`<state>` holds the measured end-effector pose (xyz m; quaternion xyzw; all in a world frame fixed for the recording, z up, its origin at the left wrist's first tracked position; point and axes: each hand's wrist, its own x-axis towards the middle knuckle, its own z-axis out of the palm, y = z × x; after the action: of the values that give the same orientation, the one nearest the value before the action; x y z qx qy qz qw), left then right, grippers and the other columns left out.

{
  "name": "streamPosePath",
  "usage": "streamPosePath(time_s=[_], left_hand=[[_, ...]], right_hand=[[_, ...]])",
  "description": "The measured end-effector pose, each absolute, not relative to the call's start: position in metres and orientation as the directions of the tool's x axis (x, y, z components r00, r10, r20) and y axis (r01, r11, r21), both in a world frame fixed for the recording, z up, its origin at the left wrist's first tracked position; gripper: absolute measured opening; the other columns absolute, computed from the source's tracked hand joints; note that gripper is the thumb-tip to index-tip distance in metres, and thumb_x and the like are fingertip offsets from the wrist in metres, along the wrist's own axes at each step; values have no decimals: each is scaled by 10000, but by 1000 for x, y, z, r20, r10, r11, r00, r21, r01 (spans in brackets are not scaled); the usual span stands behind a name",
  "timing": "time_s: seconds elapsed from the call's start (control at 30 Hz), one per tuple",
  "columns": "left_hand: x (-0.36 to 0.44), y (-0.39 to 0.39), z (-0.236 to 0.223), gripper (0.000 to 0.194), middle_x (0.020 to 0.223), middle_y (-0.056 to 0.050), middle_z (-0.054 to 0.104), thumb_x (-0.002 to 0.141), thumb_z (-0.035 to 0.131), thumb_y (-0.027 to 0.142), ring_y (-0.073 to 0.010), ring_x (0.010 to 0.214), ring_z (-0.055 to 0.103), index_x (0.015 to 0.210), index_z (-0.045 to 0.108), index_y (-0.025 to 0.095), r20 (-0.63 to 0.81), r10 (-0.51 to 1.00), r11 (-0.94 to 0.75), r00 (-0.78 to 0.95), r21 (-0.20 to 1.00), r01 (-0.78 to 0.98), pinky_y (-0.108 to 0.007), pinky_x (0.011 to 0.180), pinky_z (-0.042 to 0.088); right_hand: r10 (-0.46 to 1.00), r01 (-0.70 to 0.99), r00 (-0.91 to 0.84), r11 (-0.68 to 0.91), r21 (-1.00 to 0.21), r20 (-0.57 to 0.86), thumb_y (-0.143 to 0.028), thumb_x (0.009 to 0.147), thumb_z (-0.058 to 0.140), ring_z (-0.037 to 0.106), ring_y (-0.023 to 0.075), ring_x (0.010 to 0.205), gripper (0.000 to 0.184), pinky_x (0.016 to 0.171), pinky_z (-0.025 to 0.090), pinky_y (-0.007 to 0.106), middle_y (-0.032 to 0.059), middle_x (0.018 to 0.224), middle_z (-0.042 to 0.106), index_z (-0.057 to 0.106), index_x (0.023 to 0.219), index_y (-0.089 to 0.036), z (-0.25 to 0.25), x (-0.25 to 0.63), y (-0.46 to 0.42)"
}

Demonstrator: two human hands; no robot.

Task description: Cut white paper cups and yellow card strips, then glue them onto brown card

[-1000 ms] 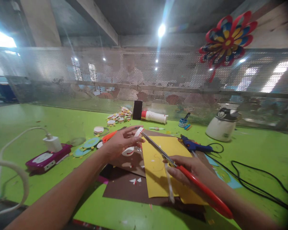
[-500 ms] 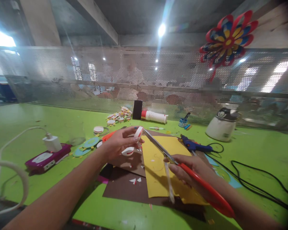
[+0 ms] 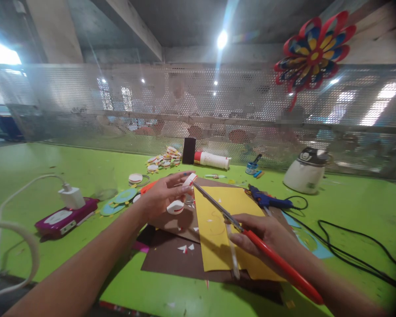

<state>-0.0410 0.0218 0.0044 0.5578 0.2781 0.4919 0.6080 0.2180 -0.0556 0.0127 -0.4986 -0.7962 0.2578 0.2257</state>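
Observation:
Between its thumb and fingers, my left hand pinches a small white paper piece with a red stripe. My right hand is closed around red-handled scissors. Their blade tips point up and left and meet the edge of the white piece. Just below my left hand lies another white, red-striped piece. Under both hands are a yellow sheet and brown sheets, with small white and red scraps scattered on them.
A blue glue gun with a black cord lies right of the sheets, and a white kettle-shaped container stands behind it. On the left are a purple power strip and light-blue discs. Striped pieces are piled near a phone.
The white piece in my left hand has tilted and moved slightly left and down. The scissors have followed a little left, staying at its edge, and another small scrap shows on the yellow sheet.

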Motion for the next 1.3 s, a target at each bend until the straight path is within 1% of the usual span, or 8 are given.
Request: streamPosePath(time_s=[0.13, 0.23, 0.53, 0.63, 0.73, 0.87, 1.1, 1.3], left_hand=[[-42, 19, 7, 498, 904, -68, 641, 702, 762, 209, -122, 698, 545, 1186, 655, 169, 187, 903, -70, 387, 953, -296, -269, 608, 384], [-42, 19, 7, 483, 910, -68, 643, 716, 746, 203, -115, 673, 529, 1189, 655, 176, 184, 897, -60, 402, 951, -302, -272, 604, 379], [-46, 24, 3, 488, 1049, -93, 627, 689, 766, 231, -138, 766, 509, 1166, 677, 186, 189, 894, -66, 407, 952, -298, -261, 612, 360], [-46, 24, 3, 502, 986, -83, 631, 688, 768, 256, -132, 723, 503, 1176, 670, 194, 166, 892, -41, 421, 956, -289, -268, 602, 361], [-45, 22, 5, 486, 913, -80, 636, 677, 776, 274, -157, 749, 536, 1145, 681, 179, 164, 896, -39, 413, 955, -294, -289, 637, 392], [-41, 17, 9, 403, 990, -107, 649, 696, 768, 257, -195, 857, 564, 1082, 703, 160, 190, 902, -78, 388, 955, -286, -308, 706, 410], [-41, 19, 7, 350, 1002, -105, 648, 718, 755, 246, -192, 873, 563, 1054, 704, 164, 190, 897, -68, 399, 951, -301, -302, 719, 405], [-42, 20, 5, 407, 925, -68, 634, 686, 786, 273, -152, 785, 550, 1070, 695, 175, 165, 895, -38, 415, 954, -299, -285, 698, 413]], right_hand=[[917, 692, -394, 340, -638, 62, -511, 809, 529, 446, 149, 620, 428, 596, 373, 271, 20, 693, 574, 686, 979, -150, 14, 218, -55], [914, 690, -401, 342, -639, 56, -511, 807, 523, 436, 150, 616, 445, 598, 371, 275, 23, 690, 573, 692, 993, -143, 14, 217, -54], [911, 686, -406, 352, -637, 67, -508, 795, 529, 392, 144, 593, 428, 560, 345, 270, 10, 650, 518, 692, 947, -142, 14, 216, -56], [910, 669, -412, 342, -660, 54, -511, 801, 528, 389, 138, 587, 433, 560, 347, 266, 5, 644, 516, 690, 954, -141, 13, 216, -55], [910, 660, -405, 357, -660, 88, -511, 818, 526, 406, 138, 593, 412, 556, 354, 256, 6, 654, 537, 694, 937, -155, 11, 216, -53], [906, 651, -408, 376, -659, 113, -513, 843, 519, 418, 137, 596, 392, 543, 359, 242, -2, 666, 536, 702, 936, -179, 10, 216, -54], [901, 648, -415, 392, -654, 129, -515, 866, 492, 380, 122, 580, 387, 521, 342, 232, -18, 632, 460, 657, 759, -181, 12, 216, -58], [880, 617, -468, 390, -684, 81, -530, 894, 448, 396, 137, 652, 389, 574, 329, 252, -5, 717, 472, 595, 781, -188, 15, 216, -58]])
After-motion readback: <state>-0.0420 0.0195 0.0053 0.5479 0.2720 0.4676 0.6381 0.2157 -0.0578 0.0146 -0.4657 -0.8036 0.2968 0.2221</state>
